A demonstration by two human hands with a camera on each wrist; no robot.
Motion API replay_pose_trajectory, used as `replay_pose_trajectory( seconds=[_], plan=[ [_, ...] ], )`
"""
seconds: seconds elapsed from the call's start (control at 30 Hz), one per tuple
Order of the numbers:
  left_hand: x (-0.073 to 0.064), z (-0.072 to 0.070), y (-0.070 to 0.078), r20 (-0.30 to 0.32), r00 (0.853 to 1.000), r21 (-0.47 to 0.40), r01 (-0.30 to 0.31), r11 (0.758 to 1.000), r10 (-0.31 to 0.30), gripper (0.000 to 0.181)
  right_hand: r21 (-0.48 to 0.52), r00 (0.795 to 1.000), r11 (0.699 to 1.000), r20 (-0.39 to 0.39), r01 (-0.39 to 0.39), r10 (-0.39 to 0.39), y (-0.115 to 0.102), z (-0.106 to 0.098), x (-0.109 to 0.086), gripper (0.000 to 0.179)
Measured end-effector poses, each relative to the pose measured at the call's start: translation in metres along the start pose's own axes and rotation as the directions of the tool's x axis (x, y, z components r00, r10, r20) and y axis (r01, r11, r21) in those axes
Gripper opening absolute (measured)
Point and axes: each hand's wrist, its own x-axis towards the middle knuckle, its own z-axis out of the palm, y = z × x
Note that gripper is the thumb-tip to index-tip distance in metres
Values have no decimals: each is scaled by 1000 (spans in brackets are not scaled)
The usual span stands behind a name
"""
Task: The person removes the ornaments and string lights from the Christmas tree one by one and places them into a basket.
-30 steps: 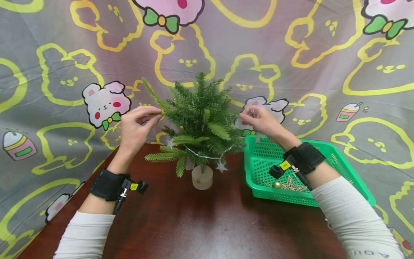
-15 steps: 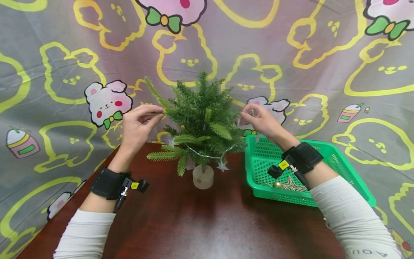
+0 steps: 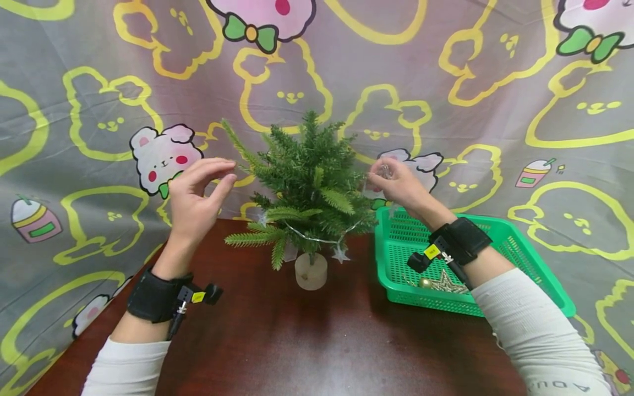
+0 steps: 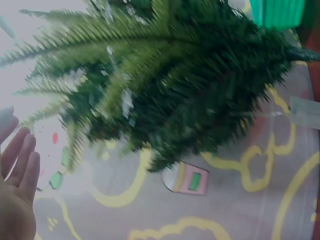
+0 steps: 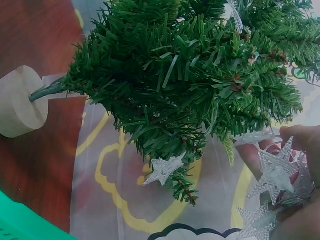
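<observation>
A small artificial Christmas tree (image 3: 307,181) on a round wooden base (image 3: 311,271) stands mid-table. A clear star string light (image 3: 317,240) loops around its lower branches, one star (image 3: 340,253) hanging in front. Left of the tree my left hand (image 3: 200,192) is raised, thumb and fingers apart, nothing between them; in the left wrist view its fingers are spread beside the branch tips. On the other side my right hand (image 3: 398,184) holds a bunch of the string light, its clear stars (image 5: 277,175) showing between thumb and fingers in the right wrist view.
A green plastic basket (image 3: 383,275) sits right of the tree under my right forearm. Inside lie a gold glitter star (image 3: 447,282) and a gold ball (image 3: 424,282). A cartoon-print curtain (image 3: 297,66) hangs behind the brown table (image 3: 277,346).
My left thumb and fingers have parted, and the hand has drawn back left, away from the branches. My right hand stays almost in place with the string light.
</observation>
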Motion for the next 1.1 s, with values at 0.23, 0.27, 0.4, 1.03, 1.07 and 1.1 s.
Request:
replay_pose_trajectory(
  seconds=[0.23, 0.27, 0.4, 1.03, 1.07, 1.1],
  plan=[
    [2, 6, 28, 153, 975, -62, -154, 986, 162, 21, 1, 1000, 1000, -17, 18, -18, 1, 2, 2, 11],
    [2, 6, 32, 190, 965, -49, -174, 983, 180, 24, 4, 1000, 1000, -20, 20, -20, 1, 3, 3, 10],
    [0, 8, 40, 323, 927, 55, -220, 974, 191, 31, -5, 999, 1000, -34, 14, -14, 3, 5, 4, 5],
    [-6, 21, 47, 427, 868, -8, -277, 961, 254, 29, -1, 997, 999, 55, -49, 49, 4, 6, 3, 34],
    [-6, 22, 47, 428, 866, -12, -280, 960, 258, 28, 1, 997, 999, 57, -49, 49, 4, 6, 4, 34],
    [-6, 22, 46, 429, 864, -15, -284, 959, 262, 27, 2, 997, 999, 60, -48, 48, 4, 5, 3, 34]
  ],
)
